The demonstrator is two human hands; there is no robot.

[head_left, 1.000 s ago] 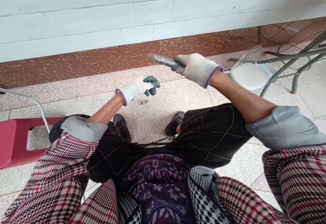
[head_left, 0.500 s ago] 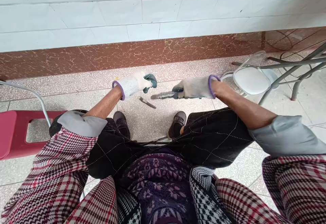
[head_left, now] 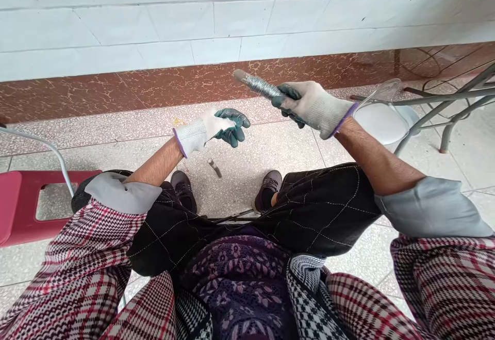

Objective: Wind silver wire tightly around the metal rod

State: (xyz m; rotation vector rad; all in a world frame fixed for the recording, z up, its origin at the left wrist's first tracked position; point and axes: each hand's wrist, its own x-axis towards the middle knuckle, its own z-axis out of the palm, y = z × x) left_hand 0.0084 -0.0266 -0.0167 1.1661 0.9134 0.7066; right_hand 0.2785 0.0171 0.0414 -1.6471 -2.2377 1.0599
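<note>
My right hand, in a white knit glove with dark green palm and purple cuff, grips a stick wound with silvery wire. The stick's bare tip points up and left, in front of the brown skirting. My left hand, gloved alike, has its fingers curled and the thumb drawn in; what they pinch is too fine to make out. Below it a short grey-brown rod appears between my shoes; I cannot tell whether it hangs or lies on the floor.
A white tiled wall with brown marbled skirting runs across the front. At left stands a red plastic stool. To the right are grey metal legs and a white round object. My shoes rest on the speckled floor.
My right hand has risen away from my left, and the wire-wound stick has tilted tip-up. My left hand has shifted slightly right. The short rod has moved down-left and turned steeper.
</note>
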